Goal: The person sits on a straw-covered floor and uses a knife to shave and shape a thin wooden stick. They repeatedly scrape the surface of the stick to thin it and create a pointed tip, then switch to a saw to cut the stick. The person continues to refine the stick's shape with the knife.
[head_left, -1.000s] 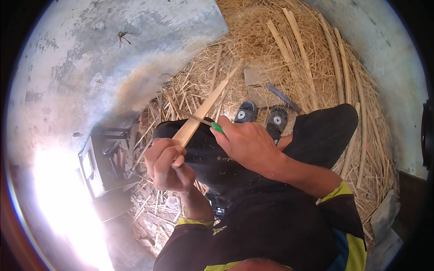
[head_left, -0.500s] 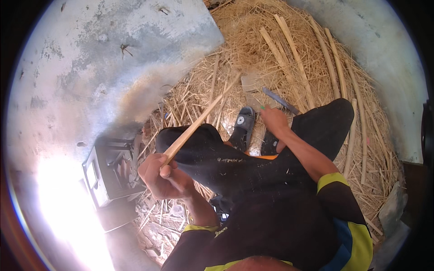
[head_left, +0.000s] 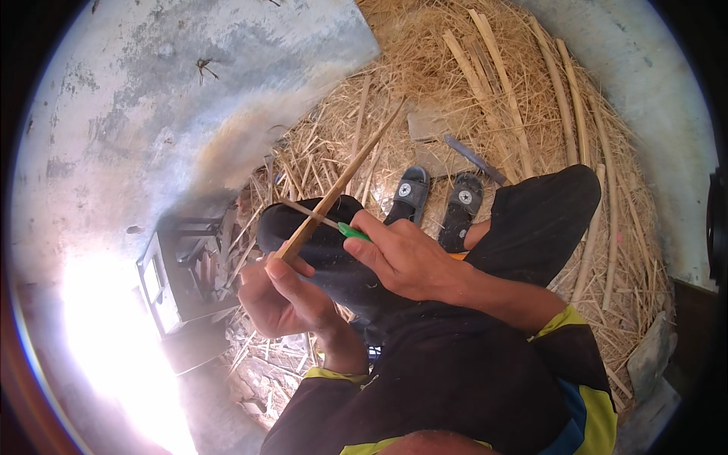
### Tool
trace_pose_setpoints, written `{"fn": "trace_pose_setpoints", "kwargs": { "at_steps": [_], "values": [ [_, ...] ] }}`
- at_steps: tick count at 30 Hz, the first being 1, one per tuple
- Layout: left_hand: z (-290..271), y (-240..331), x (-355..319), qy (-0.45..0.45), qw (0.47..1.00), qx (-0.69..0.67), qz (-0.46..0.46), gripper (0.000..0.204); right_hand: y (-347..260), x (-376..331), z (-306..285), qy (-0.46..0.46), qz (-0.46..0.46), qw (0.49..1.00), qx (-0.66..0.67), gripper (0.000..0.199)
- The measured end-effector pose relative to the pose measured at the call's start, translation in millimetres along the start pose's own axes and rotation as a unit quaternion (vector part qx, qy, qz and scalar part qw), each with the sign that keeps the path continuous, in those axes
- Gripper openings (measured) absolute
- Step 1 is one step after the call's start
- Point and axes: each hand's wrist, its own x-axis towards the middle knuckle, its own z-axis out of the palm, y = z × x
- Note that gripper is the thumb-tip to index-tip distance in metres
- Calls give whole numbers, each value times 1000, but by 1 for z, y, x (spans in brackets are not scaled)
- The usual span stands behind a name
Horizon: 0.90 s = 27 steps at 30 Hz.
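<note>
While the left hand [head_left: 284, 299] stays clamped on the lower end of the strip [head_left: 341, 182], I judge the strip light, stiff and splintery; best held low. It slants over the left knee. My right hand [head_left: 406, 258], fingers closed on the knife [head_left: 322, 221], has returned from the sandals [head_left: 436, 201]

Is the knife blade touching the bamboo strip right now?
Touching. The head view shows the knife in the right hand crossing the bamboo strip, just above the left hand, with no visible gap.
</note>
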Motion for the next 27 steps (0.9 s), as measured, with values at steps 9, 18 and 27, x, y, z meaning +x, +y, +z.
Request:
{"fn": "trace_pose_setpoints", "kwargs": {
  "at_steps": [9, 18, 27],
  "values": [
    [-6, -2, -3, -6, 1000, 3, -13, 27, 3, 9, -5, -31, 43, 996, -67, 42],
    [-8, -11, -1, -18, 999, -38, -16, 32, 28, 30, -10, -20, 65, 996, -65, 50],
    [-11, -18, -1, -64, 993, -96, -1, 31, 37, 26, -15, 21, 39, 993, -113, 45]
  ]
}}
